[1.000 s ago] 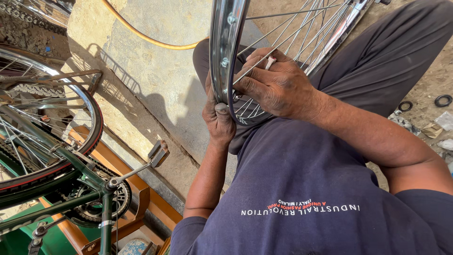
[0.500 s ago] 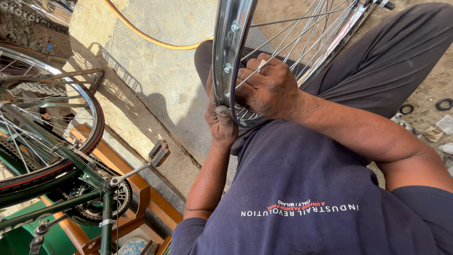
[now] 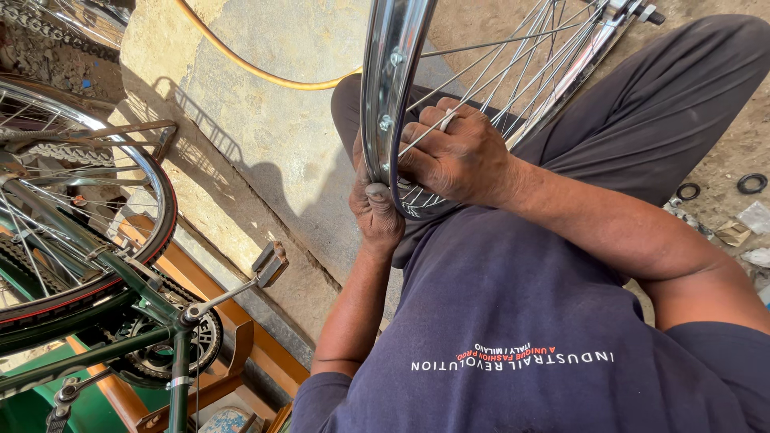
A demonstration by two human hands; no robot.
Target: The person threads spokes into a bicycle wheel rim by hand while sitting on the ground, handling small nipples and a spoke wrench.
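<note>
Concrete floor | left hand clamps rim | right hand pinches spokes, fingertips hidden | wheel cropped

Bare ground and a concrete slab under the work

A pale concrete slab is lying in sun and shadow, with a yellow hose curving across its top. To the right, the dusty ground is carrying two black rubber rings and scraps of paper.

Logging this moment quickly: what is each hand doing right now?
Left hand: closed on the wheel rim from the outside.
Right hand: fingers curled around the spokes by the rim.
</note>
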